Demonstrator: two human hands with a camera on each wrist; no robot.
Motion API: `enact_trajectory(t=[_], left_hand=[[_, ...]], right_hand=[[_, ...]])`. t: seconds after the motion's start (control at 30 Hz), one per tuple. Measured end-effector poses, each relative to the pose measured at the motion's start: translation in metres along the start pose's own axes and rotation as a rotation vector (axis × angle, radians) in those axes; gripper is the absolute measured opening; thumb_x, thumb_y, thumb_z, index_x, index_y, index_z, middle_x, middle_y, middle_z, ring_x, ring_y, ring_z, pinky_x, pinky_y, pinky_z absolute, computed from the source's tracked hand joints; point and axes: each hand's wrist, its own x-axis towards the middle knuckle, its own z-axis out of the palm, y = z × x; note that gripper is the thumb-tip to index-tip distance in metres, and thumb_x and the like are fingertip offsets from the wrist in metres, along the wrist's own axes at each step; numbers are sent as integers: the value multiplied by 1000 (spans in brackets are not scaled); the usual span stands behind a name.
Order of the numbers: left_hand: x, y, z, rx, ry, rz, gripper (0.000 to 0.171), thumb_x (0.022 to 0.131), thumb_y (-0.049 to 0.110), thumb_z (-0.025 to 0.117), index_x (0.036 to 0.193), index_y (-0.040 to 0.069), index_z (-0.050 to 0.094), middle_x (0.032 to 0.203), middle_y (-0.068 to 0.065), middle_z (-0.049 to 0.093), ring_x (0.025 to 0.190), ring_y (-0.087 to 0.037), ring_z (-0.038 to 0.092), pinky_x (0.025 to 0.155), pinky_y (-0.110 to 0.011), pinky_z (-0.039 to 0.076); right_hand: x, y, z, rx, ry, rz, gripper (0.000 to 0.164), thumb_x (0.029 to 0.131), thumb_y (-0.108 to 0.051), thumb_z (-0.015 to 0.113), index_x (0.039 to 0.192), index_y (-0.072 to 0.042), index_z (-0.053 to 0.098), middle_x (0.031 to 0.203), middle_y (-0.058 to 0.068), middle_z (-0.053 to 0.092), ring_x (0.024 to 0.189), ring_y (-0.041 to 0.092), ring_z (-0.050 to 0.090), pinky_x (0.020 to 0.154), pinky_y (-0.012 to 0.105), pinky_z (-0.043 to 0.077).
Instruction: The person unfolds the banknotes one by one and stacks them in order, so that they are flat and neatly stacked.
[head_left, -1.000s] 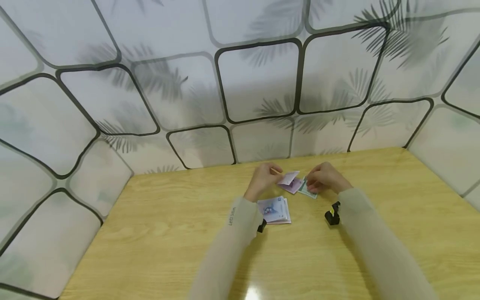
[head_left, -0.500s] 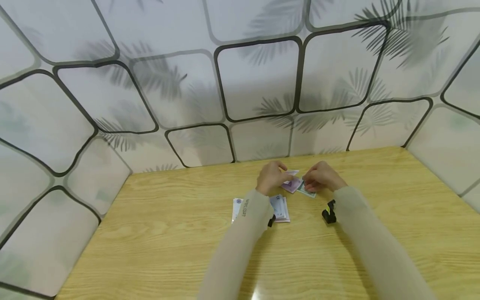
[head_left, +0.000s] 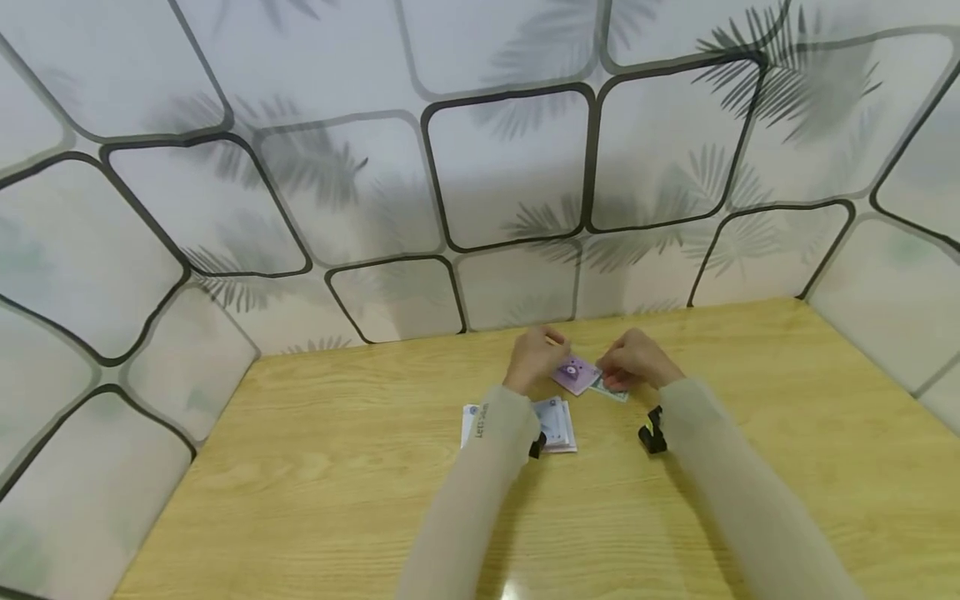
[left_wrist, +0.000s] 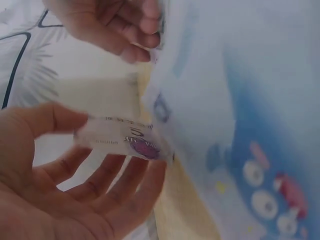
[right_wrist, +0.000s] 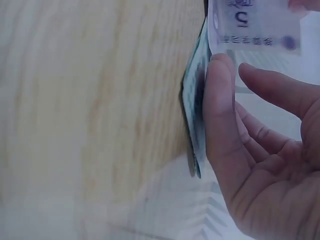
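In the left wrist view, my left hand (head_left: 532,358) pinches a pale purple banknote (left_wrist: 117,136) marked 5 between thumb and fingers. Its free end also shows as a purple note (right_wrist: 260,27) in the right wrist view. Beside that hand lies a purple note (head_left: 574,374) with a cartoon face. My right hand (head_left: 636,358) rests its index finger on green notes (right_wrist: 193,110), the thumb standing apart from it. The green notes (head_left: 611,389) lie against the purple one's right side, partly under the right fingers.
Nearer the front, a stack of blue-white notes (head_left: 555,423) lies partly behind the left sleeve. Another pale note (head_left: 468,422) shows left of that sleeve. A patterned wall covering (head_left: 517,283) rises at the back edge of the wooden table (head_left: 322,467).
My left hand went right over the purple notes, then drew back left with the lifted note. The cartoon face on the lower purple note is now uncovered. My right hand has barely shifted.
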Motion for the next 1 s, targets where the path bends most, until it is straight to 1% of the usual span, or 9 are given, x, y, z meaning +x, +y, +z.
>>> enact_trajectory(t=[0.07, 0.17, 0.27, 0.37, 0.5, 0.63, 0.77, 0.87, 1.0], left_hand=[[0, -1, -4, -49, 40, -15, 23, 98, 17, 66, 111, -1, 71, 89, -8, 66, 64, -11, 52, 54, -19, 43], [0, -3, -9, -139, 80, -64, 21, 99, 9, 61, 114, -2, 69, 88, -10, 64, 60, -12, 53, 50, -22, 51], [0, -5, -12, -222, 117, -94, 22, 97, 2, 57, 115, -5, 68, 91, -13, 63, 64, -18, 59, 57, -31, 60], [2, -6, -15, -299, 135, -115, 23, 96, -2, 54, 115, -7, 66, 93, -16, 60, 73, -27, 66, 65, -39, 63], [3, -5, -19, -399, 161, -156, 26, 96, -4, 52, 119, -8, 62, 95, -18, 58, 82, -34, 68, 68, -41, 63], [2, -7, -26, -479, 186, -175, 29, 96, -4, 49, 124, -8, 58, 99, -18, 58, 81, -34, 68, 69, -42, 62], [-2, -12, -34, -444, 197, -130, 24, 95, -3, 52, 117, -7, 62, 99, -16, 61, 74, -23, 65, 65, -38, 62], [-6, -19, -41, -350, 205, -87, 20, 95, -1, 59, 112, -7, 67, 96, -13, 64, 70, -15, 57, 58, -27, 58], [-13, -29, -50, -293, 191, -62, 18, 95, 1, 64, 111, -7, 71, 93, -12, 66, 67, -13, 55, 59, -23, 54]], right_hand=[[1, -1, 1, -14, 6, -12, 22, 94, 5, 61, 107, 24, 61, 66, 7, 64, 52, 10, 62, 54, 24, 58], [1, -2, 3, -62, 10, -28, 20, 93, 4, 63, 103, 21, 64, 65, 6, 63, 51, 9, 60, 53, 22, 57], [-2, -4, 3, -119, 24, -39, 19, 93, 2, 65, 101, 18, 67, 66, 4, 63, 52, 9, 56, 53, 22, 55], [-4, -7, 0, -141, 36, -58, 22, 93, -1, 66, 106, 17, 67, 71, 3, 63, 56, 9, 53, 54, 21, 52], [-7, -11, -4, -69, -2, -59, 26, 94, -2, 65, 112, 16, 62, 77, 4, 62, 64, 11, 56, 60, 23, 55], [-10, -15, -5, 7, -64, -72, 14, 97, -1, 62, 102, 12, 57, 78, 7, 63, 68, 13, 62, 66, 27, 59], [-14, -18, -8, 77, -71, -118, 9, 100, 0, 57, 96, 7, 53, 78, 9, 65, 70, 15, 65, 69, 30, 61], [-15, -18, -9, 135, -59, -137, 7, 101, 0, 56, 97, 6, 53, 80, 7, 63, 73, 15, 64, 70, 29, 60], [-14, -17, -9, 176, -65, -144, 8, 102, -2, 57, 100, 5, 53, 86, 6, 60, 78, 15, 62, 72, 29, 60]])
